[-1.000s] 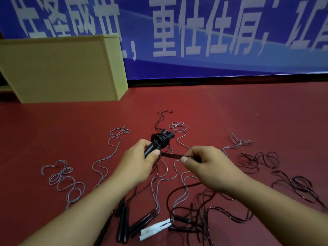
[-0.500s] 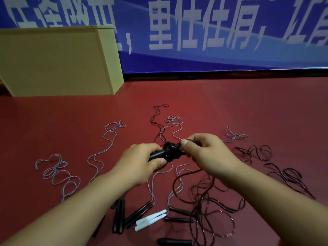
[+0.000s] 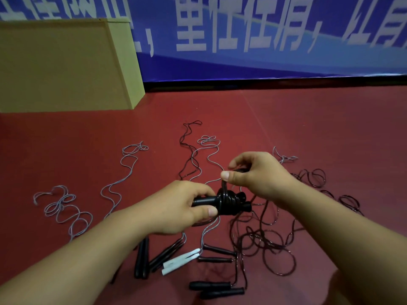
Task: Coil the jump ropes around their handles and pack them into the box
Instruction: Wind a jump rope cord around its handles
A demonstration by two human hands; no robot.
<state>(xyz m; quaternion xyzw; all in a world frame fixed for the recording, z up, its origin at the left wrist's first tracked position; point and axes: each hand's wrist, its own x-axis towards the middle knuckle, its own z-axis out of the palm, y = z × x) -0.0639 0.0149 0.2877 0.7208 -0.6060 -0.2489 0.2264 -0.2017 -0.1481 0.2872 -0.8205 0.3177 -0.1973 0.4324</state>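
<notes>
Since a moment ago, the right hand (image 3: 257, 175) has lifted above the handles (image 3: 229, 203), pinching the dark rope (image 3: 224, 187) between thumb and fingers and drawing it up from the coil. Left hand (image 3: 176, 208) grips the paired black handles, held level above the red floor (image 3: 308, 128). More ropes, grey (image 3: 123, 172) and dark, lie loose on the floor below. Box (image 3: 66, 67) stands far left, against a blue banner (image 3: 264, 40).
</notes>
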